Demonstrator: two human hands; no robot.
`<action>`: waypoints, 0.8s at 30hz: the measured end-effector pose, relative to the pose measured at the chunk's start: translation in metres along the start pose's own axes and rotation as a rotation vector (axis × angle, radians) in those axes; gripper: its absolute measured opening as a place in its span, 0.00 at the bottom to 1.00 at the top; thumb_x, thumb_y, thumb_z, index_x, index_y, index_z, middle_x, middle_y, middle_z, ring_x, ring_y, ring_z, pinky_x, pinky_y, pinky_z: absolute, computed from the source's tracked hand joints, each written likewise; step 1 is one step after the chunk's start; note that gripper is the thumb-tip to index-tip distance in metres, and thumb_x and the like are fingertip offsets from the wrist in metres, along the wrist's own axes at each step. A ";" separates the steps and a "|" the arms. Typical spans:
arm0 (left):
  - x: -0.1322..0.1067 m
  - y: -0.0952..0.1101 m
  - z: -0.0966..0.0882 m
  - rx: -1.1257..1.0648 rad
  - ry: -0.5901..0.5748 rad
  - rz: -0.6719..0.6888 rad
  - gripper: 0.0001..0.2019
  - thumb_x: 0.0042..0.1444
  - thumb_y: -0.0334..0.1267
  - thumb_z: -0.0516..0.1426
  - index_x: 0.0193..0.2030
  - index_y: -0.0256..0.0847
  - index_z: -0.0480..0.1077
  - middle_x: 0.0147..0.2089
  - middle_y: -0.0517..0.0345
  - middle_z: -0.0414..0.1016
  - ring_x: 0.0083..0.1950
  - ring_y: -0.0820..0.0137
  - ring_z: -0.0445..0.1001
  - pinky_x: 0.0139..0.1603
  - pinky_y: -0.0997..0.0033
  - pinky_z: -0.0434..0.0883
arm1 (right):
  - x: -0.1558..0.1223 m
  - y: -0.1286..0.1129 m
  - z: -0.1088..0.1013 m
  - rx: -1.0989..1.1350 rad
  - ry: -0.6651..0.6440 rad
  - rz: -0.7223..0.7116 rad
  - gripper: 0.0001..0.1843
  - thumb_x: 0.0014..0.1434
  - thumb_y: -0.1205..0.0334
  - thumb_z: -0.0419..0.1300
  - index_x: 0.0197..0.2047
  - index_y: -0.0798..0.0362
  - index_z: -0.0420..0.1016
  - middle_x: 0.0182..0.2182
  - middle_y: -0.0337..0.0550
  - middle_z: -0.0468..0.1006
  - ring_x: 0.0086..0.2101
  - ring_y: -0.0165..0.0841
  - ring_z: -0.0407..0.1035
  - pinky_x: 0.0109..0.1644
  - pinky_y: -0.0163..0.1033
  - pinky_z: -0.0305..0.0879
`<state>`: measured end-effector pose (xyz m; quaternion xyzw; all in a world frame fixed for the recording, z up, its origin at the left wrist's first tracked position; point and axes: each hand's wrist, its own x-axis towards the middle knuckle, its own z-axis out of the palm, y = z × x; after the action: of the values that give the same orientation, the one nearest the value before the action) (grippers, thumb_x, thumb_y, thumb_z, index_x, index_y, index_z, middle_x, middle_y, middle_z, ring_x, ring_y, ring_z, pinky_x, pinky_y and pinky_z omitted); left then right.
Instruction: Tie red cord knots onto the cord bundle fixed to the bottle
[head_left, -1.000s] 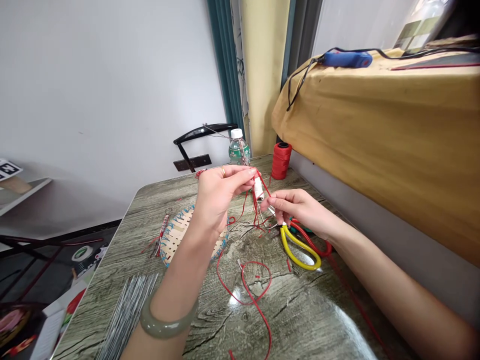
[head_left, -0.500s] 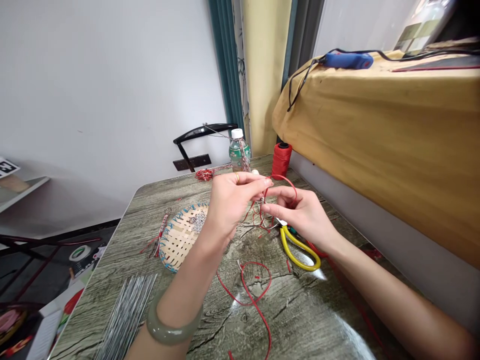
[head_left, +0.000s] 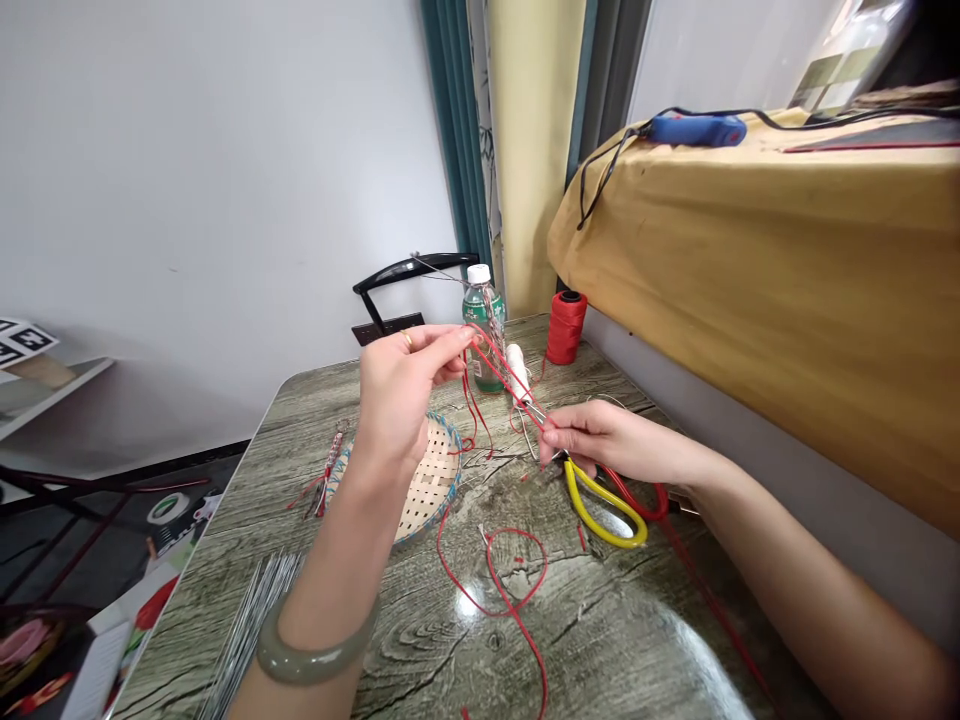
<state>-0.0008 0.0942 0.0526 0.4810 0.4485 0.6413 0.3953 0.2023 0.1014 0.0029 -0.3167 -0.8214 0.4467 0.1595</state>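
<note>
My left hand is raised above the table and pinches one end of a red cord. That cord runs taut down and to the right into my right hand, which pinches it together with a thin metal wire just above the table. Under my right hand lie yellow-handled scissors and a red-handled tool. A small woven bamboo tray with a blue rim sits below my left hand. More loose red cord loops on the table in front.
A wood-grain table carries a red thread spool, a green water bottle, a white spool, a bundle of metal wires at front left and a braided red piece. A yellow-draped ledge holds a blue tool.
My hands have moved apart: the left rose up and to the left, the right dropped toward the scissors. The red cord between them is now stretched taut.
</note>
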 end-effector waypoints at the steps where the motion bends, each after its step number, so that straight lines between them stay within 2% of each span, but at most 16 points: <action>1: 0.000 0.000 -0.001 0.000 0.001 -0.005 0.02 0.41 0.33 0.62 0.24 0.38 0.76 0.26 0.57 0.75 0.26 0.77 0.67 0.28 0.78 0.65 | -0.002 0.002 -0.003 -0.016 -0.085 0.016 0.16 0.61 0.56 0.48 0.36 0.56 0.73 0.28 0.41 0.72 0.27 0.28 0.65 0.28 0.32 0.60; 2: -0.001 0.000 -0.001 -0.001 0.002 -0.014 0.02 0.41 0.33 0.62 0.24 0.38 0.76 0.26 0.57 0.75 0.26 0.77 0.68 0.29 0.77 0.65 | -0.003 0.003 -0.005 -0.052 -0.114 0.026 0.14 0.59 0.56 0.51 0.38 0.55 0.74 0.30 0.43 0.74 0.30 0.30 0.67 0.29 0.33 0.61; 3: -0.003 -0.001 -0.001 -0.001 0.000 -0.025 0.02 0.41 0.32 0.62 0.24 0.38 0.76 0.26 0.57 0.75 0.26 0.78 0.67 0.29 0.77 0.65 | -0.005 0.003 -0.006 -0.094 -0.076 0.036 0.14 0.56 0.56 0.55 0.39 0.55 0.74 0.33 0.44 0.75 0.32 0.31 0.67 0.31 0.33 0.62; 5: -0.007 -0.006 0.001 0.010 -0.017 -0.041 0.02 0.42 0.32 0.62 0.25 0.38 0.76 0.26 0.57 0.75 0.26 0.78 0.67 0.28 0.77 0.64 | -0.006 -0.002 -0.006 -0.104 0.146 0.068 0.17 0.54 0.54 0.57 0.45 0.54 0.73 0.36 0.46 0.76 0.30 0.31 0.68 0.30 0.34 0.63; 7: -0.014 -0.011 0.005 0.041 -0.056 -0.051 0.02 0.42 0.33 0.62 0.26 0.38 0.76 0.26 0.57 0.76 0.25 0.77 0.67 0.27 0.77 0.63 | -0.006 -0.012 -0.001 0.069 0.351 0.077 0.22 0.57 0.53 0.53 0.53 0.52 0.66 0.41 0.47 0.74 0.27 0.28 0.67 0.28 0.35 0.64; 8: -0.017 -0.014 0.007 0.059 -0.080 -0.054 0.03 0.43 0.33 0.62 0.26 0.38 0.76 0.27 0.57 0.76 0.25 0.77 0.67 0.27 0.77 0.63 | -0.005 -0.018 0.003 0.205 0.369 0.062 0.24 0.59 0.53 0.51 0.56 0.51 0.62 0.42 0.47 0.73 0.26 0.27 0.68 0.28 0.35 0.65; 10: -0.024 -0.020 0.013 0.077 -0.120 -0.066 0.03 0.43 0.34 0.62 0.27 0.39 0.76 0.27 0.57 0.77 0.26 0.76 0.69 0.28 0.76 0.64 | -0.003 -0.028 0.011 0.438 0.321 0.008 0.26 0.59 0.52 0.50 0.59 0.51 0.58 0.39 0.46 0.74 0.28 0.28 0.69 0.29 0.35 0.67; 13: -0.032 -0.026 0.017 0.062 -0.168 -0.098 0.03 0.44 0.34 0.62 0.27 0.39 0.76 0.25 0.58 0.77 0.28 0.75 0.71 0.33 0.74 0.67 | 0.001 -0.030 0.020 0.562 0.295 -0.032 0.24 0.60 0.53 0.49 0.56 0.54 0.63 0.32 0.43 0.73 0.30 0.29 0.69 0.30 0.34 0.66; 15: -0.034 -0.030 0.017 0.056 -0.167 -0.112 0.03 0.44 0.34 0.62 0.27 0.38 0.76 0.26 0.58 0.77 0.29 0.74 0.72 0.35 0.74 0.67 | 0.003 -0.026 0.022 0.472 0.367 -0.027 0.22 0.60 0.53 0.49 0.53 0.56 0.67 0.30 0.42 0.72 0.27 0.28 0.66 0.29 0.33 0.64; 19: -0.036 -0.034 0.016 0.064 -0.152 -0.121 0.05 0.43 0.35 0.62 0.28 0.38 0.76 0.30 0.56 0.78 0.32 0.73 0.72 0.37 0.73 0.68 | 0.003 -0.020 0.020 0.031 0.492 -0.071 0.17 0.60 0.57 0.49 0.48 0.55 0.72 0.29 0.42 0.71 0.26 0.27 0.61 0.28 0.33 0.58; 22: -0.036 -0.035 0.016 0.089 -0.162 -0.128 0.04 0.44 0.35 0.62 0.28 0.37 0.76 0.30 0.55 0.78 0.32 0.72 0.72 0.36 0.73 0.67 | 0.003 -0.021 0.019 -0.230 0.524 -0.126 0.14 0.60 0.62 0.49 0.40 0.56 0.76 0.28 0.43 0.71 0.28 0.29 0.63 0.31 0.33 0.57; 24: -0.033 -0.037 0.014 0.116 -0.147 -0.141 0.05 0.43 0.35 0.62 0.28 0.37 0.76 0.32 0.54 0.77 0.31 0.73 0.71 0.31 0.74 0.66 | 0.004 -0.020 0.018 -0.270 0.517 -0.107 0.14 0.60 0.62 0.49 0.36 0.56 0.76 0.28 0.43 0.72 0.29 0.30 0.63 0.32 0.34 0.56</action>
<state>0.0230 0.0763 0.0100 0.5159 0.4875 0.5479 0.4427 0.1821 0.0846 0.0100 -0.3945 -0.8210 0.2289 0.3435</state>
